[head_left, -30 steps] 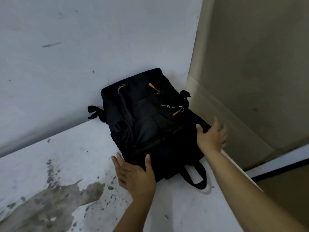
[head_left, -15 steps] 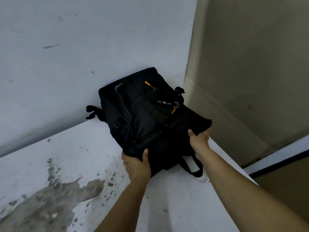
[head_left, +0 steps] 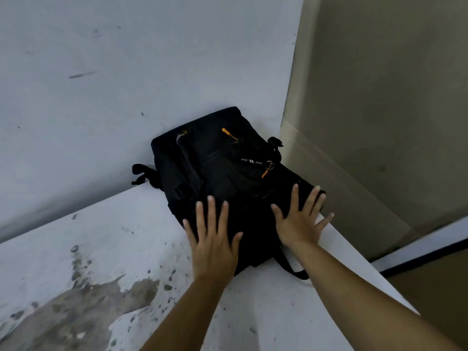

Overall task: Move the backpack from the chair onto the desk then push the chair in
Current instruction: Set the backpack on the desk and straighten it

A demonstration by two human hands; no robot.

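Backpack (head_left: 217, 178) first: from my seat it is the big black mass lying flat on the desk (head_left: 106, 236), front panel up, pushed into the far right corner. Its top end leans against the grey wall (head_left: 126, 72) behind the desk, and its right side runs along the desk's right edge, next to the beige wall (head_left: 379, 97). The desk top is white, with a large worn, mottled patch (head_left: 83, 307) toward the near left corner (paint or dirt, I cannot tell which).

I see my left hand (head_left: 214, 245) spread flat, fingers wide apart, lying over the near left part of the backpack; it grips nothing. My right hand (head_left: 300, 225) is likewise splayed wide, palm down, over the near right corner of the backpack, its outer fingers reaching past the bag's edge toward the desk's right edge; it holds nothing either. Whether the palms press on the fabric or hang just above it, I cannot tell.

A black strap loop (head_left: 291, 267) trails from the bag's near end onto the desk between my forearms. Another strap end (head_left: 141, 173) sticks out at the bag's left side by the grey wall. Two orange zipper pulls show on the front, one up high (head_left: 226, 131) and one lower right (head_left: 264, 173) beside a small metal ring (head_left: 270, 164).
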